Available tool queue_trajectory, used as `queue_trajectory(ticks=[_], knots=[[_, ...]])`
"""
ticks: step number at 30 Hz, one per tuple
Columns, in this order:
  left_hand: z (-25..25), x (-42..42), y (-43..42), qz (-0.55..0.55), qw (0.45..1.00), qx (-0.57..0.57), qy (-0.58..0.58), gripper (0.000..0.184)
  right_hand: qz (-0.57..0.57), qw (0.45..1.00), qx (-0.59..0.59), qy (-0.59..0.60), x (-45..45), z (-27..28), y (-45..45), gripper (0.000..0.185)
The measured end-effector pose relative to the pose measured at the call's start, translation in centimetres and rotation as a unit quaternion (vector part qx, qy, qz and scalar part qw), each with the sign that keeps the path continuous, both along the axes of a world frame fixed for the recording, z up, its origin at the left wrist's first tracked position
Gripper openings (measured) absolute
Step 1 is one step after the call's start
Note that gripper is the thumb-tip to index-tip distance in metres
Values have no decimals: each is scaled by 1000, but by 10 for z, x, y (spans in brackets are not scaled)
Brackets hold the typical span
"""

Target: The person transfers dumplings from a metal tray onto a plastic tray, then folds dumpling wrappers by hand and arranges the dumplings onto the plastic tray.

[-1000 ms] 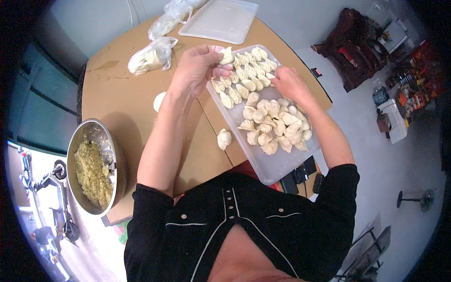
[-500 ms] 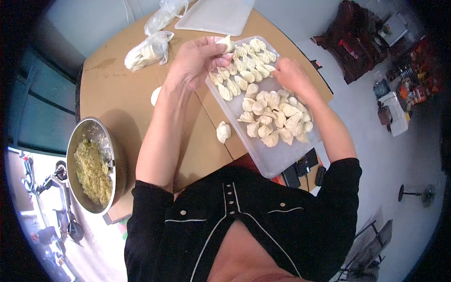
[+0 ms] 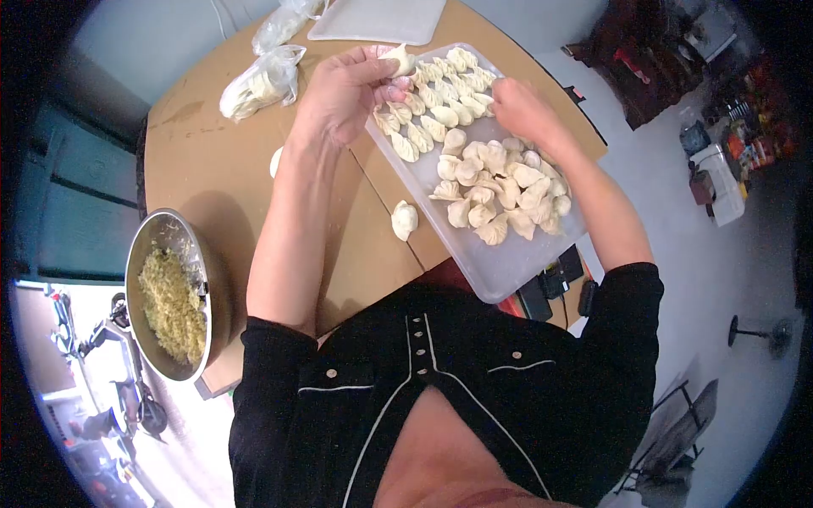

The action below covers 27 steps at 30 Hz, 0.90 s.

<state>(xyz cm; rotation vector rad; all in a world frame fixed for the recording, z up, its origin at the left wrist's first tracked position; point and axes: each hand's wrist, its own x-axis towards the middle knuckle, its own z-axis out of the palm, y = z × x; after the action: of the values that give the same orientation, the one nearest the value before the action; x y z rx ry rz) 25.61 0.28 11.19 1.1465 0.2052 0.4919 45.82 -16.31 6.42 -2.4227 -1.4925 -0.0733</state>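
Note:
My left hand point(image 3: 349, 91) pinches a pale dumpling point(image 3: 398, 59) over the upper left edge of a white tray point(image 3: 487, 275). My right hand point(image 3: 521, 108) is over the tray's right side, its fingers closed at the end of a row of dumplings point(image 3: 461, 112); its fingertips are partly hidden and what they hold cannot be made out. Pleated dumplings lie in rows in the tray's upper part, and a loose heap of dumplings point(image 3: 495, 190) lies below them. One more dumpling point(image 3: 404, 220) rests on the table, left of the tray.
On the brown table point(image 3: 203, 161), a metal bowl point(image 3: 216, 296) of yellowish filling point(image 3: 174, 305) stands at the left. Plastic bags point(image 3: 262, 83) and another white tray point(image 3: 377, 21) lie at the back. A round white wrapper point(image 3: 275, 161) is partly behind my left forearm.
The tray and table appear higher in the view as the camera has shifted. Both hands stay near the same parts of the tray, the left still with its dumpling.

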Motion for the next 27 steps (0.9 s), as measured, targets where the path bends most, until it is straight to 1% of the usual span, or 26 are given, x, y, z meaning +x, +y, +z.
queue_trajectory(ticks=[3,6,8,9,12,14,18,20,21,23,27], knots=[[0,0,-2,-1,1000,5,-2,14,-22,1000,11,7,-3,0,-1,14],[4,1,-6,12,1000,7,16,15,-18,1000,-13,-2,-3,3,-1,16],[5,0,-8,15,1000,8,15,16,-47,998,-19,41,-7,5,-2,19],[3,0,-7,18,1000,8,22,16,-43,998,-20,47,-10,8,-3,19],[0,2,-4,3,1000,3,1,17,-37,998,-39,26,-12,15,-7,20],[-1,2,-5,19,1000,24,-1,16,-31,999,13,-12,-10,16,-9,21],[-3,5,-10,8,999,38,-6,13,-4,998,58,-4,-20,38,-15,23],[-2,6,-13,16,997,76,11,11,93,984,132,71,-36,54,-20,25],[-1,7,-15,11,997,77,11,11,88,985,134,70,-43,58,-21,25],[0,5,-21,6,990,133,53,13,138,936,230,229,-59,62,-22,25],[3,5,-34,-13,982,175,75,12,146,936,236,217,-63,65,-22,28]])
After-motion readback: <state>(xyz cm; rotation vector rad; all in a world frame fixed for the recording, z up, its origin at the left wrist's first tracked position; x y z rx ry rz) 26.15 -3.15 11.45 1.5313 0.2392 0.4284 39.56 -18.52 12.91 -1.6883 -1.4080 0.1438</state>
